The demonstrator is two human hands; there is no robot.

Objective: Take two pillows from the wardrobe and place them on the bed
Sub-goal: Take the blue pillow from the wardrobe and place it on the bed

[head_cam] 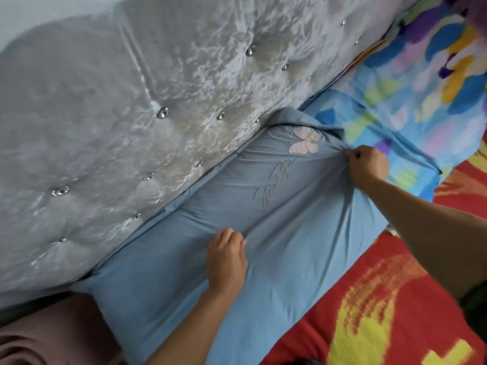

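A long blue pillow (284, 233) with a pale embroidered butterfly and script lies on the bed, pressed against the tufted headboard. My left hand (227, 256) pinches a fold of its cover near the middle. My right hand (368, 164) grips the cover at the pillow's far end, bunching the fabric. A second pillow (411, 111) in a bright blue, yellow and purple print lies beyond it along the headboard, touching the blue one's far end.
A grey velvet headboard (137, 122) with shiny buttons fills the left and top. The bed has a red and yellow patterned cover (382, 312). A dull pink fabric roll (44, 335) sits at the lower left corner.
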